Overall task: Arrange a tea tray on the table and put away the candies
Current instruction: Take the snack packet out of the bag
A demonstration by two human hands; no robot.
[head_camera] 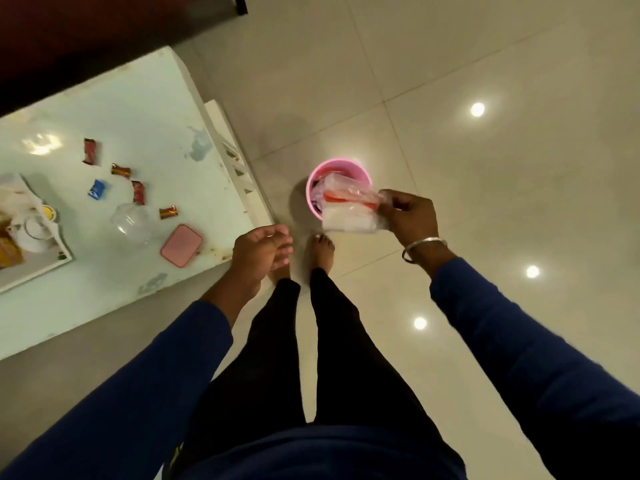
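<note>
Several wrapped candies lie loose on the white table (145,109), among them a red one (90,151) and a blue one (97,189). Beside them a clear jar (133,221) lies on its side, with its pink lid (181,245) near the table's edge. A white tray (41,265) at the left edge carries a white teapot (33,230) and snacks. My right hand (407,216) grips a clear plastic bag (349,209) with red in it, over a pink bin (313,188) on the floor. My left hand (258,252) hangs empty by the table corner, fingers loosely apart.
I stand on a glossy tiled floor (485,202) with ceiling lights reflected in it. My bare feet (322,249) are just short of the bin. A dark red piece of furniture (86,36) stands behind the table.
</note>
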